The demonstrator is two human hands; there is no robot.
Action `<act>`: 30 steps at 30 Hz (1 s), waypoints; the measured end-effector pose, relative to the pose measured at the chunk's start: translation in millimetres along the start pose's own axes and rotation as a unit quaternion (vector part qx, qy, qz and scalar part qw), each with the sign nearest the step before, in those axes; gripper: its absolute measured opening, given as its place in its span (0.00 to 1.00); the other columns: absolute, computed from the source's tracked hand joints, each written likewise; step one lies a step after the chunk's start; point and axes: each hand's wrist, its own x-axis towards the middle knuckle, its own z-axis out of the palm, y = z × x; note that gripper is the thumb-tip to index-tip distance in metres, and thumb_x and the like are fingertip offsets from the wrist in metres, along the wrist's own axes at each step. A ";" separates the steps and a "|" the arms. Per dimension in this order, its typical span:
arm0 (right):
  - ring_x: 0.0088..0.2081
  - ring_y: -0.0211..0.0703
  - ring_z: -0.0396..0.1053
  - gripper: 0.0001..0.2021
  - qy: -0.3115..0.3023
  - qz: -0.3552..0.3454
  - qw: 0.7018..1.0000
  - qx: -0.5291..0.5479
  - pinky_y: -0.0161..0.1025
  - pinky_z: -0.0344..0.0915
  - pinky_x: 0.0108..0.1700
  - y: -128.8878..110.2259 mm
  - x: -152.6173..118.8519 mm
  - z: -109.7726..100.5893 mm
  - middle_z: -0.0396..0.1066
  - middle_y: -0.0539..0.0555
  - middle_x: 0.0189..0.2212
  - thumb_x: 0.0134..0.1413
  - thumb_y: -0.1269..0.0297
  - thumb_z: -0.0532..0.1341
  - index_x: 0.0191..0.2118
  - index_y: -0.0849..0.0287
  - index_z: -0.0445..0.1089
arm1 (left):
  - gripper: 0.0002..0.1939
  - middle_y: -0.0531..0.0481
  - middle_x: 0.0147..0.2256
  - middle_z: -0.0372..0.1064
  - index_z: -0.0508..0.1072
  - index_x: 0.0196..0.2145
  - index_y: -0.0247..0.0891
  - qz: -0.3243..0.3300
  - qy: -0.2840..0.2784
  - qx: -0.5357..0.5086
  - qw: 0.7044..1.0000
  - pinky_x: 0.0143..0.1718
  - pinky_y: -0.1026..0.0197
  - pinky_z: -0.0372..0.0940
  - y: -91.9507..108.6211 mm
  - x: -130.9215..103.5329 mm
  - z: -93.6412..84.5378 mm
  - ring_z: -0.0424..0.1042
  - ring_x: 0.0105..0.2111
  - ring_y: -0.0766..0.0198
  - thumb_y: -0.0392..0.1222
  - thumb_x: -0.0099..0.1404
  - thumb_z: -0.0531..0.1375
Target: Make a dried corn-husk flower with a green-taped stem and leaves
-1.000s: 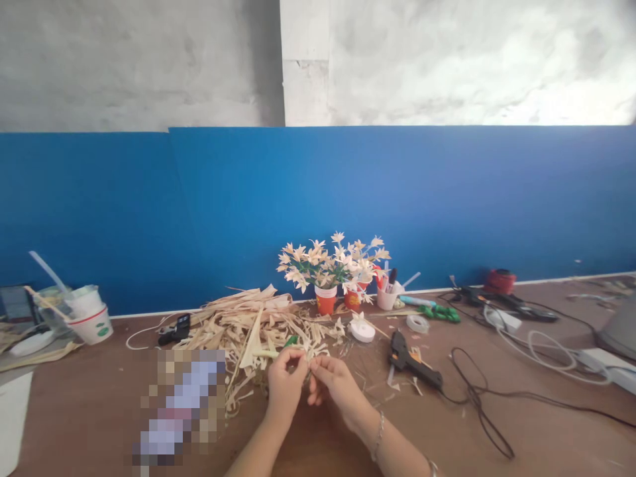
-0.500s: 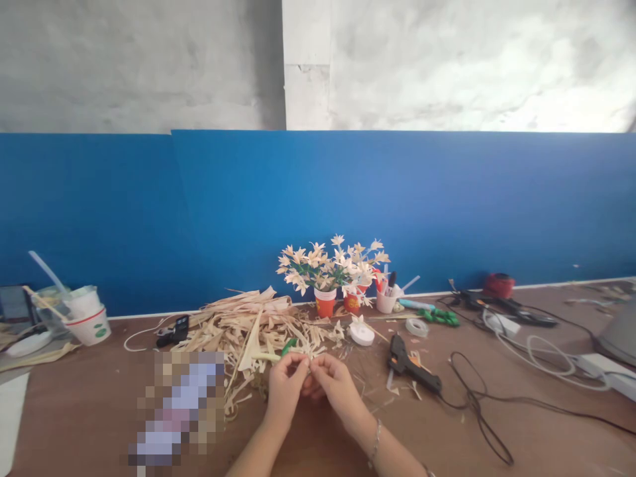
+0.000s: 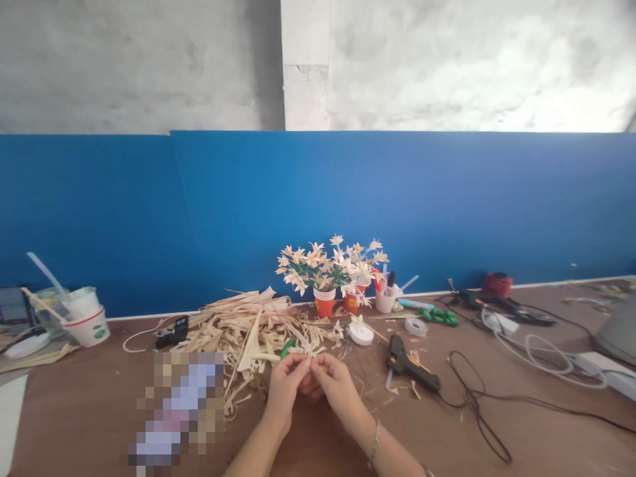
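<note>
A small pale piece (image 3: 311, 358), mostly hidden and too fine to make out, is at the fingertips between the left hand (image 3: 285, 387) and the right hand (image 3: 338, 385). The grip of each hand is closed on it, thumb and forefinger together, and the two hands meet at the tips above the brown counter (image 3: 308, 450). A bracelet (image 3: 374, 442) circles the right wrist. Off to the left lies a long object (image 3: 173, 417) blurred into blocks.

Just beyond the hands, a loose heap of dried pale strips (image 3: 248, 328) spreads leftward, with a green item (image 3: 287, 347) at its near side. A black glue gun (image 3: 412, 364) lies right of the hands, its cord looping across the counter. Past it are a round white container (image 3: 360, 334), a roll of clear tape (image 3: 416, 326) and a green bundle (image 3: 440, 316).

Farther back, pale flowers (image 3: 322, 265) stand in red and white cups (image 3: 324, 303), beside a white cup (image 3: 384, 302) of pens and sticks. At the far left sits a white tub (image 3: 89, 328) with a red rim. A blue panel (image 3: 318, 192) runs behind everything, and a grey wall (image 3: 149, 66) rises above it.
</note>
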 end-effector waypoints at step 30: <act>0.31 0.38 0.66 0.21 -0.107 -0.140 0.983 -0.058 0.33 0.61 0.31 -1.2 0.6 -13.5 0.70 0.51 0.34 0.39 0.71 0.59 0.45 0.57 0.65 | 0.03 0.43 0.46 0.70 0.74 0.31 0.34 -0.140 -0.216 -0.257 0.932 0.39 0.62 0.66 24.8 -5.5 -15.4 0.72 0.41 0.60 0.33 0.55 0.61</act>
